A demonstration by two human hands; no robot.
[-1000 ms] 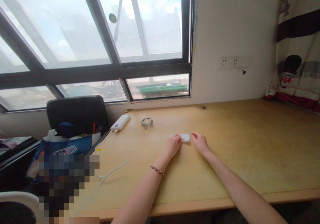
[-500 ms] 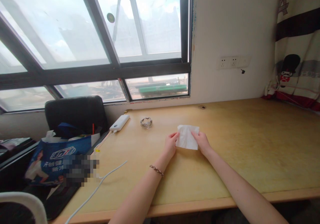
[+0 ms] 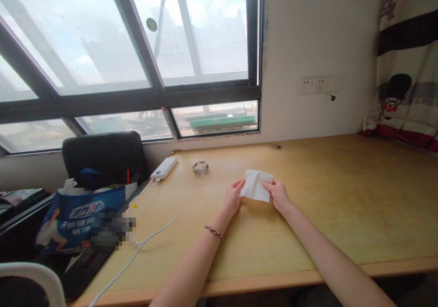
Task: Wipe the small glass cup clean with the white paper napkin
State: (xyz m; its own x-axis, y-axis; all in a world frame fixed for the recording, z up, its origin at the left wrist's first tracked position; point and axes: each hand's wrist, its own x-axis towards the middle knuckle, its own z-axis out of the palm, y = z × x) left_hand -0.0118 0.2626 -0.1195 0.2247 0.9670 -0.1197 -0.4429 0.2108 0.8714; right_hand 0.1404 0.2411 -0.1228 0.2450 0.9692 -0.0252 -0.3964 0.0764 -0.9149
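Observation:
A white paper tissue (image 3: pixel 256 186), roughly square and a little creased, is stretched between my two hands above the wooden desk (image 3: pixel 342 197). My left hand (image 3: pixel 234 196) pinches its left edge between thumb and fingers; a braided bracelet (image 3: pixel 214 232) circles that wrist. On the opposite edge, my right hand (image 3: pixel 278 195) grips the tissue, thumb on top and the other fingers partly hidden. Beyond the left hand, a silvery openwork bracelet (image 3: pixel 200 168) lies on the desk, touched by neither hand.
A white power bank (image 3: pixel 164 169) with a cable plugged in sits by the desk's left edge. Another length of white cable (image 3: pixel 137 252) trails toward the front. Left of the desk are a black chair (image 3: pixel 104 154) and a blue printed bag (image 3: pixel 82 206). Windows and a wall stand behind.
The tissue has tilted slightly, its lower edge rising and its top shifting a little right. Both hands keep their hold with only small movement.

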